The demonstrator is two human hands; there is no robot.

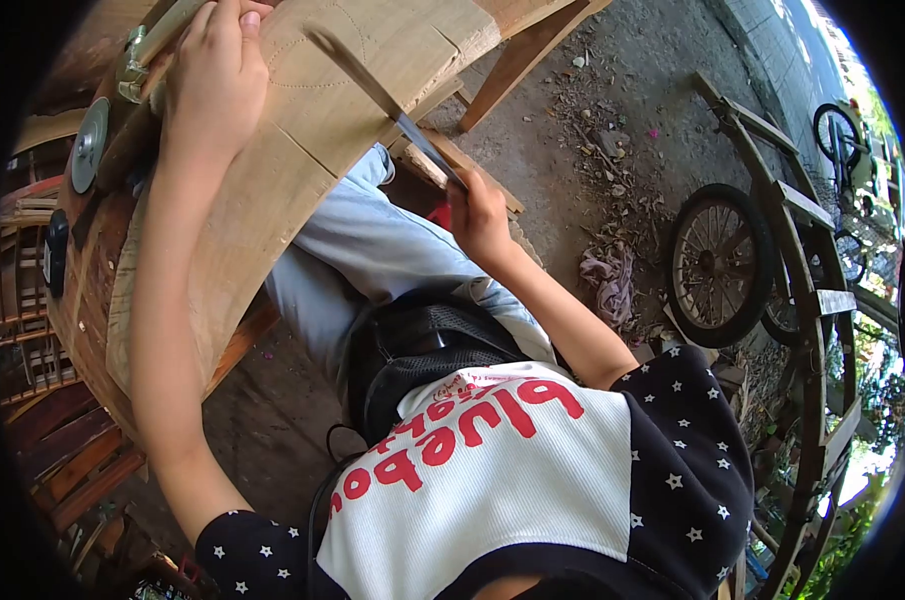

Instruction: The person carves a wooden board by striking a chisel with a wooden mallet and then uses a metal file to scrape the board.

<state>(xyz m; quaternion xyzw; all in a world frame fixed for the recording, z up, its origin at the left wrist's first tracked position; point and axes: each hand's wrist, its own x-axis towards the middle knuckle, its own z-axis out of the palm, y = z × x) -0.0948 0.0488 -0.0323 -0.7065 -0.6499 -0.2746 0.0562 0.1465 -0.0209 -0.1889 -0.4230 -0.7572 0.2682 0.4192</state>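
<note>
A long, thin blade-like tool (413,132) reaches from my right hand (481,215) up and left over a pale wooden board (293,150). My right hand is closed around its near end, beyond the board's edge. The tool's far end lies over curved dotted lines on the board. At the upper left, my left hand (218,65) is bent over the board's far side, its fingers closed together; what they hold, if anything, is hidden at the frame's top edge.
A grey disc (90,145) and a metal clamp-like part (133,65) are left of my left hand. Wooden slatted pieces (38,340) stand at far left. A spoked wheel (721,265) and a wooden ladder-like frame (808,210) are on the right. Cloth (608,280) lies on the ground.
</note>
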